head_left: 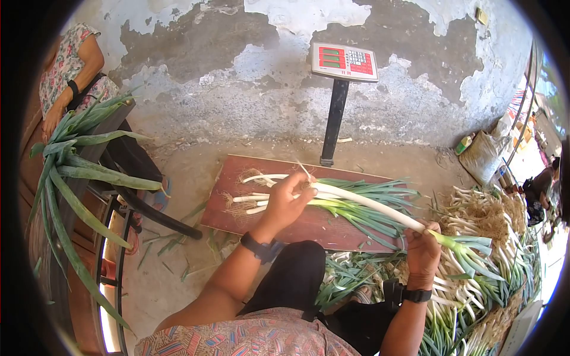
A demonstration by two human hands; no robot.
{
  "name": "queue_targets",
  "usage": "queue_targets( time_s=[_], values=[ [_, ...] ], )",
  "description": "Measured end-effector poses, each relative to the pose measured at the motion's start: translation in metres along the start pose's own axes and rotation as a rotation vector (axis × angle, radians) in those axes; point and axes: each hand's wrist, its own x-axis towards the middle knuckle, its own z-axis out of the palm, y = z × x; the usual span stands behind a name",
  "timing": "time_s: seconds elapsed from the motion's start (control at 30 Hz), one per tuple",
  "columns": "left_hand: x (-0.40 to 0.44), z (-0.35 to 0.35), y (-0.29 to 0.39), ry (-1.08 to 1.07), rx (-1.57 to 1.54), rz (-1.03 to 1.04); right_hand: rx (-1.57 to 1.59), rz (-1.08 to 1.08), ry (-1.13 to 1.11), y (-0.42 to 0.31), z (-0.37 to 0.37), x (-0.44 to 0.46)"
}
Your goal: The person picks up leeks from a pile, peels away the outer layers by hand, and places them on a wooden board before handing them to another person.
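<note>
Left hand closed round the green end of 1 long leek, right hand pinching its root end, fingertips together there! Below the leek lies a reddish-brown board on the dusty floor, more leeks across it, and a scale display on a post stands before the peeling wall. The held leek stretches between the 2 hands, sloping down toward the left one.
</note>
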Motion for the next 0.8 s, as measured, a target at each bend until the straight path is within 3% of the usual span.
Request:
queue_targets(
  time_s=[0.03,0.13,0.27,0.33,0.47,0.57,0.63,0.77,0.8],
  values=[
    [0.0,-0.001,0.0,-0.044,0.265,0.157,0.0,0.001,0.0,0.0,0.0,0.0],
    [0.0,-0.001,-0.002,-0.02,0.388,0.314,-0.003,-0.006,-0.012,0.0,0.002,0.0],
    [-0.002,0.001,-0.007,0.0,0.294,0.236,-0.022,-0.013,-0.021,0.0,0.005,-0.001],
    [-0.003,0.002,-0.014,-0.021,0.014,0.055,-0.022,-0.014,-0.024,0.0,0.005,-0.001],
    [-0.004,0.003,-0.008,0.021,0.081,0.042,-0.045,-0.01,-0.045,0.0,0.006,-0.001],
    [-0.004,0.003,-0.002,0.056,0.097,-0.101,-0.06,-0.013,-0.041,0.0,0.008,-0.001],
    [-0.004,0.003,-0.001,0.048,-0.055,-0.147,-0.068,-0.013,-0.037,0.0,0.008,-0.002],
    [-0.006,0.004,-0.01,0.01,-0.148,-0.072,-0.04,-0.026,-0.039,-0.001,0.004,-0.001],
    [-0.007,0.002,-0.013,-0.023,0.003,0.013,-0.04,-0.03,-0.053,-0.001,0.003,-0.001]
  ],
)
